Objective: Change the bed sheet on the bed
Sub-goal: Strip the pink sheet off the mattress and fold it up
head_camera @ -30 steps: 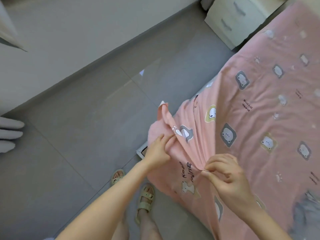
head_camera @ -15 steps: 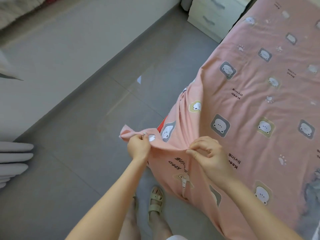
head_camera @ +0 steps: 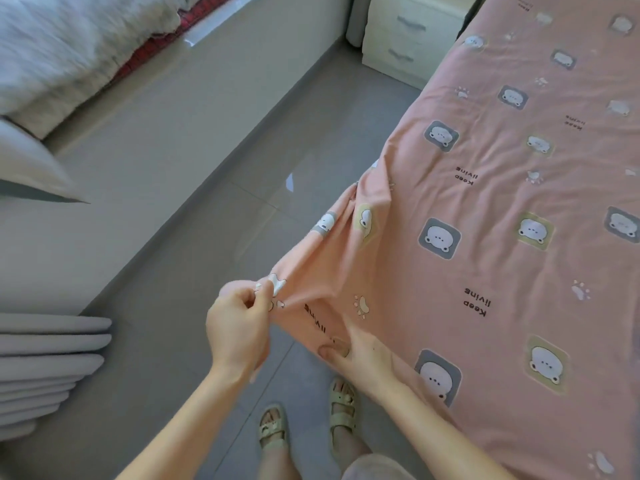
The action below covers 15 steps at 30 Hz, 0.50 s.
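Two hands on one hem: the left hand (head_camera: pixel 239 320), lower centre of the frame, pinches a bunched corner of the pink sheet (head_camera: pixel 502 237). Just beside it, the right hand (head_camera: pixel 363 358) clamps the edge under its thumb, fingers hidden. The sheet stretches away to the upper right, so I'd expect a leftward pull.

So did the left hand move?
Yes. The left hand has pulled the sheet corner leftward, away from the hanging side and out over the bare floor.
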Motion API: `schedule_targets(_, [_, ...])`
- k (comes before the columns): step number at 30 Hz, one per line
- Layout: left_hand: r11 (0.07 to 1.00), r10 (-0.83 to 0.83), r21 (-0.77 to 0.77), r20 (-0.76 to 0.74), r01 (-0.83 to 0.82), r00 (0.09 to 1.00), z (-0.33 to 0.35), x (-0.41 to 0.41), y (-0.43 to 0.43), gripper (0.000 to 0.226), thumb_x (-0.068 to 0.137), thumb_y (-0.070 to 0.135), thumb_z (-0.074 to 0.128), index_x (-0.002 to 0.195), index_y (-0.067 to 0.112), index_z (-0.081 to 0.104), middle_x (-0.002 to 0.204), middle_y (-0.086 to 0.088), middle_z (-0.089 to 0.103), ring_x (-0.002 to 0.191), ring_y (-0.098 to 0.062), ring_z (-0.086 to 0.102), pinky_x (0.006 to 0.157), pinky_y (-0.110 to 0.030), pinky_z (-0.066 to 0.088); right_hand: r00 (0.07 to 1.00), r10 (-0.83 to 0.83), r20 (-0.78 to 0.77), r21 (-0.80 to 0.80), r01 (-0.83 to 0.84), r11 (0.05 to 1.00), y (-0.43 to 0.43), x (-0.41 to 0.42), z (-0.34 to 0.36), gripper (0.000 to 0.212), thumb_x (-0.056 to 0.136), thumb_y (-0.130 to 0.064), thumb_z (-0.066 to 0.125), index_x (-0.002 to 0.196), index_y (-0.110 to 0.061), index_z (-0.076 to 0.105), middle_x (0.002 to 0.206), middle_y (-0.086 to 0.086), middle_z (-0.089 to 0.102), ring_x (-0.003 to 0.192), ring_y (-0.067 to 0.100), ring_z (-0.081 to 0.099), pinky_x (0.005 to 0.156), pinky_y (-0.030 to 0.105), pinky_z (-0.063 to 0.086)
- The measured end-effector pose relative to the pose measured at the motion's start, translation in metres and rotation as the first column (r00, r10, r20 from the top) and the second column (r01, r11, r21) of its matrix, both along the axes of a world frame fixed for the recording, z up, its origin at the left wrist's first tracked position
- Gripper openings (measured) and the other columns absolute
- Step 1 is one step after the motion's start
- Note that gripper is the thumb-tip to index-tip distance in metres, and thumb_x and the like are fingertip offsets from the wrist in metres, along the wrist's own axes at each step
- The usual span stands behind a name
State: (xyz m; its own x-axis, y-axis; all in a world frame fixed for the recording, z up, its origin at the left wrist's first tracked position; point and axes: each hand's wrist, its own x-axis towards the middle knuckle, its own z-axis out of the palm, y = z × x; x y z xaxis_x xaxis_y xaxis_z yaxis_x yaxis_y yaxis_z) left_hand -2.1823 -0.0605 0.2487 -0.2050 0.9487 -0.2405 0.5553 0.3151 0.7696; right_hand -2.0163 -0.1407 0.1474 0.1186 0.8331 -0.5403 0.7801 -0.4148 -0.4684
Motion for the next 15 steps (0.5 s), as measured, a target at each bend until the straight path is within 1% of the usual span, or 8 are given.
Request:
schedule_targets(1, [1.000,-0.013,0.022,0.020,0.013,1.000,0.005,0.000,0.001,0.053,0.089,0.028,0.059,0.049,0.009,0.031,0.051,-0.001,0.029,0.052,-0.017,0.025,0.052,-0.030,0.020,0.998,-0.027,-0.065,0.044,0.030,0.999,-0.007,-0.005,0.001,0.062,0.081,-0.063,0.039,0.129,-0.024,0.046,0.108,-0.009,0.063,0.101,0.018,0.057,0.080,0.031,0.044])
schedule_targets(2, [0.999,-0.023,0.036,0.033,0.022,0.999,0.007,0.000,0.003,0.053,0.089,0.031,0.060,0.050,0.005,0.035,0.052,-0.005,0.031,0.054,-0.018,0.027,0.053,-0.030,0.021,0.992,-0.037,-0.122,0.078,0.047,0.996,-0.015,-0.009,0.003,0.050,0.087,-0.058,0.035,0.117,-0.023,0.055,0.095,-0.009,0.062,0.091,0.017,0.056,0.071,0.029,0.039])
schedule_targets(4, [0.996,-0.059,0.068,0.029,0.057,0.998,0.015,-0.003,0.005,0.057,0.084,0.043,0.057,0.056,-0.006,0.045,0.055,-0.019,0.045,0.057,-0.019,0.033,0.055,-0.030,0.026,0.987,-0.049,-0.151,0.140,0.071,0.988,-0.031,-0.010,0.007,0.025,0.098,-0.041,0.040,0.091,-0.026,0.060,0.082,-0.007,0.062,0.084,0.021,0.057,0.062,0.031,0.032])
schedule_targets(6, [0.987,-0.104,0.118,-0.025,0.106,0.994,0.024,-0.005,0.005,0.058,0.083,0.046,0.054,0.064,-0.009,0.058,0.066,-0.026,0.059,0.057,-0.019,0.037,0.056,-0.030,0.030,0.990,-0.128,-0.054,0.239,0.137,0.961,-0.045,-0.004,0.016,0.025,0.098,-0.027,0.046,0.075,-0.024,0.056,0.072,-0.004,0.059,0.078,0.025,0.058,0.061,0.033,0.032])
schedule_targets(8, [0.972,-0.146,0.172,-0.093,0.160,0.985,0.038,-0.004,0.004,0.051,0.089,0.038,0.056,0.065,-0.007,0.062,0.066,-0.025,0.060,0.056,-0.021,0.040,0.055,-0.031,0.031,0.979,-0.203,0.012,0.392,0.183,0.902,-0.060,0.003,0.035,0.022,0.095,-0.022,0.048,0.084,-0.018,0.067,0.076,0.000,0.067,0.076,0.025,0.062,0.062,0.034,0.038])
schedule_targets(11, [0.935,-0.209,0.256,-0.161,0.246,0.964,0.068,0.007,0.010,0.047,0.090,0.034,0.054,0.061,-0.004,0.060,0.059,-0.018,0.057,0.057,-0.028,0.044,0.055,-0.035,0.035,0.944,-0.293,0.152,0.669,0.120,0.734,-0.083,0.016,0.081,0.026,0.088,-0.025,0.049,0.082,-0.014,0.072,0.067,0.002,0.068,0.061,0.024,0.064,0.051,0.028,0.041])
schedule_targets(13, [0.903,-0.258,0.308,-0.169,0.299,0.951,0.094,0.020,0.018,0.047,0.089,0.034,0.053,0.063,-0.005,0.060,0.061,-0.019,0.058,0.059,-0.030,0.047,0.058,-0.037,0.040,0.917,-0.353,0.187,0.783,0.078,0.618,-0.090,0.026,0.123,0.037,0.088,-0.031,0.043,0.075,-0.009,0.070,0.059,0.004,0.064,0.053,0.025,0.060,0.047,0.028,0.042])
schedule_targets(15, [0.875,-0.277,0.372,-0.141,0.310,0.951,0.125,0.032,0.029,0.047,0.088,0.034,0.052,0.067,-0.007,0.063,0.067,-0.022,0.061,0.061,-0.027,0.049,0.061,-0.036,0.043,0.901,-0.384,0.203,0.846,0.036,0.532,-0.090,0.032,0.161,0.038,0.088,-0.033,0.043,0.067,-0.009,0.064,0.052,0.000,0.055,0.047,0.023,0.052,0.044,0.028,0.037])
